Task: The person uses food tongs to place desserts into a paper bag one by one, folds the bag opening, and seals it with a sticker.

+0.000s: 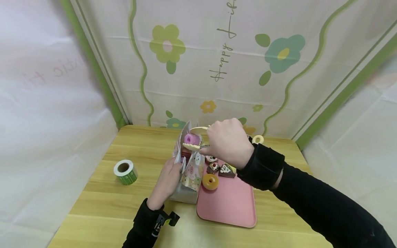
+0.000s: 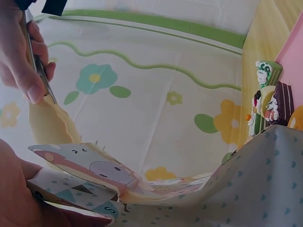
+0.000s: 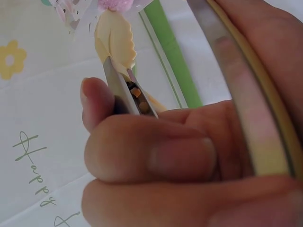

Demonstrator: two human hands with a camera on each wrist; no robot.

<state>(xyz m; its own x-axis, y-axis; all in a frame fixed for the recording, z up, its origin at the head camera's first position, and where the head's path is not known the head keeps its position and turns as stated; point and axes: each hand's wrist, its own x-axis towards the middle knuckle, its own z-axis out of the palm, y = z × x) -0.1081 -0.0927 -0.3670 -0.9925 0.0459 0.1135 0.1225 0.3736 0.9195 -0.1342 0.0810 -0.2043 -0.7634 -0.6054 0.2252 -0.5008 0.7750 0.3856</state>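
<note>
My right hand [image 1: 227, 143] grips yellow tongs [image 1: 194, 146], which pinch a pink pastry [image 1: 191, 138] just above the open top of a patterned paper bag [image 1: 190, 172]. In the right wrist view my fingers [image 3: 142, 156] curl round the tongs [image 3: 116, 42], with the pink pastry [image 3: 113, 4] at their tip. My left hand [image 1: 169, 181] holds the bag's left edge and keeps it spread. The left wrist view has the bag's flap [image 2: 80, 165], the tongs [image 2: 52, 118] and my right hand [image 2: 23, 52] above it.
A pink tray [image 1: 229, 206] lies right of the bag with an orange donut [image 1: 210, 181] and chocolate cake slices [image 1: 226, 170]. A green label roll [image 1: 125, 171] stands at the left of the wooden table [image 1: 108, 206]. A white ring [image 1: 257, 139] sits behind my right wrist.
</note>
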